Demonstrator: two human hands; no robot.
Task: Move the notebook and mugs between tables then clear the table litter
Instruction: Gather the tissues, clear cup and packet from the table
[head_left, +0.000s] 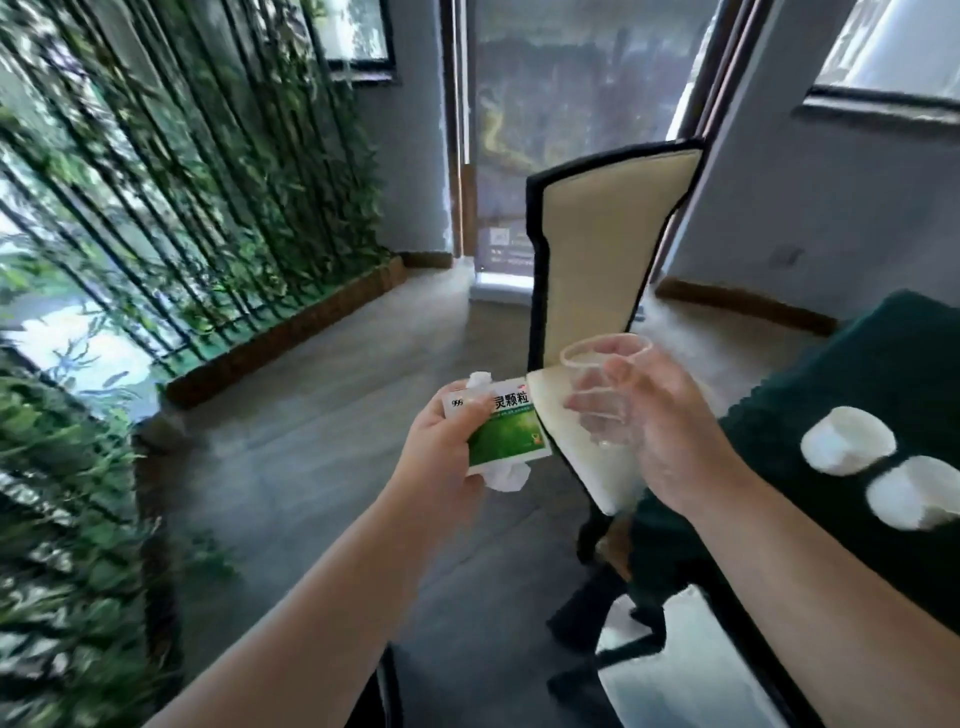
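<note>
My left hand (441, 452) grips a green and white medicine sachet (506, 431) together with crumpled white tissue (506, 475) that sticks out above and below it. My right hand (660, 431) holds a clear plastic cup (602, 384) upright, fingers wrapped round its side. Both hands are raised over the floor, left of the dark green table (883, 374). Two white mugs (847, 439) (914, 493) stand on that table near its left edge, close to my right forearm.
A cream chair with black trim (597, 291) stands just behind my hands, against the table. A second chair seat (685, 670) is at the bottom right. A bamboo planter with dark rails (208, 249) lines the left side. Grey floor (337, 441) stretches toward a doorway (545, 156).
</note>
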